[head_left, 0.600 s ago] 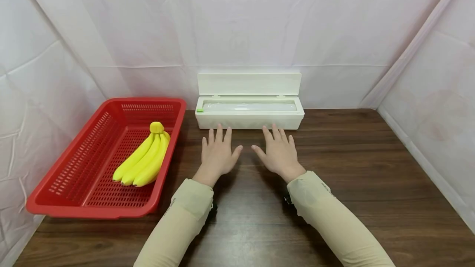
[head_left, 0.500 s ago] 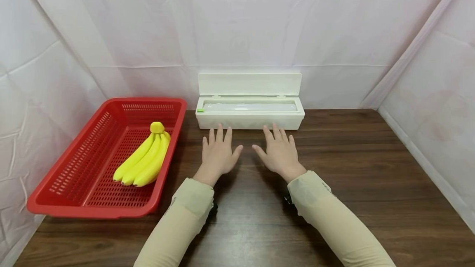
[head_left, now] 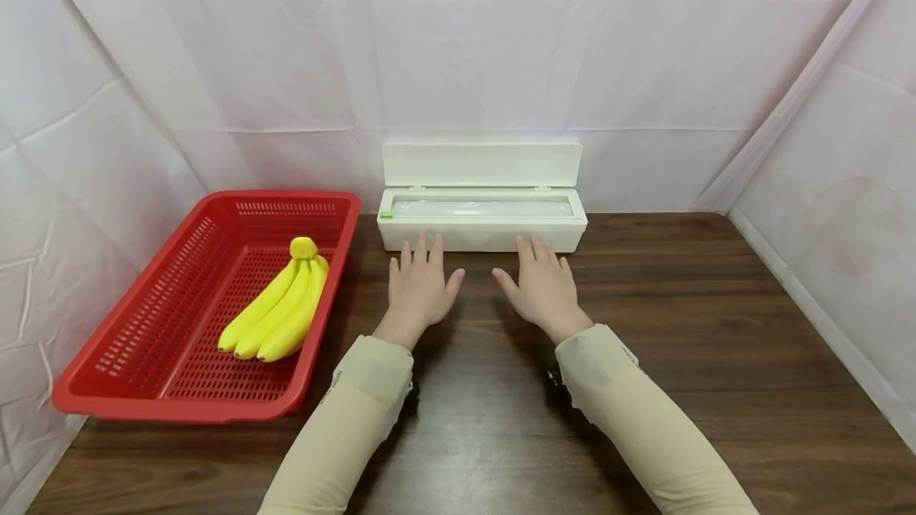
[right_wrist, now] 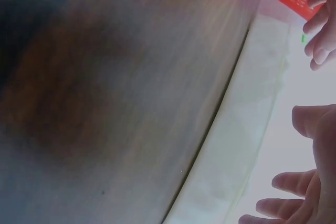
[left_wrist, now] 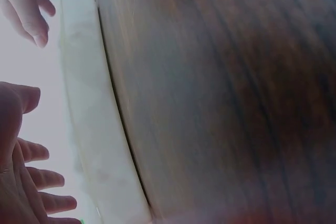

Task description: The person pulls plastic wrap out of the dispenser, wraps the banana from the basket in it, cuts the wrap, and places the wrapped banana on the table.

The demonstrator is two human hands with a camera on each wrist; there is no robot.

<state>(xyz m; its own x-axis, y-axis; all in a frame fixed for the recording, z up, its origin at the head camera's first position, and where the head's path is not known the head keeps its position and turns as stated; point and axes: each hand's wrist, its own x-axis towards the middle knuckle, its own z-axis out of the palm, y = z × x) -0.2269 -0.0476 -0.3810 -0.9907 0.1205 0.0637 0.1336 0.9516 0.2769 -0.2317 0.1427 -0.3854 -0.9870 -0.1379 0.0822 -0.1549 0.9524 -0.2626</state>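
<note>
A long white cling film dispenser [head_left: 481, 235] stands at the back of the table, its lid [head_left: 481, 164] raised. Clear film on a roll [head_left: 483, 208] shows inside, and a small green slider [head_left: 386, 214] sits at the left end of its front edge. My left hand [head_left: 419, 288] is held palm down with fingers spread, its fingertips just in front of the dispenser. Mirroring it, my right hand [head_left: 545, 286] is spread at the right half of the dispenser's front. Both hands hold nothing. The wrist views show the palms from below, facing the dispenser's front wall.
To the left stands a red plastic basket [head_left: 179, 410] with slotted walls. A bunch of yellow bananas [head_left: 279, 308] lies in its right side. Brown wood-grain table [head_left: 687, 340] extends to the right. White sheeting [head_left: 458, 62] hangs behind and at both sides.
Both hands have shifted slightly forward, and the right hand also a little to the right, so the gap between the thumbs is wider. The dispenser, basket and bananas stay in place.
</note>
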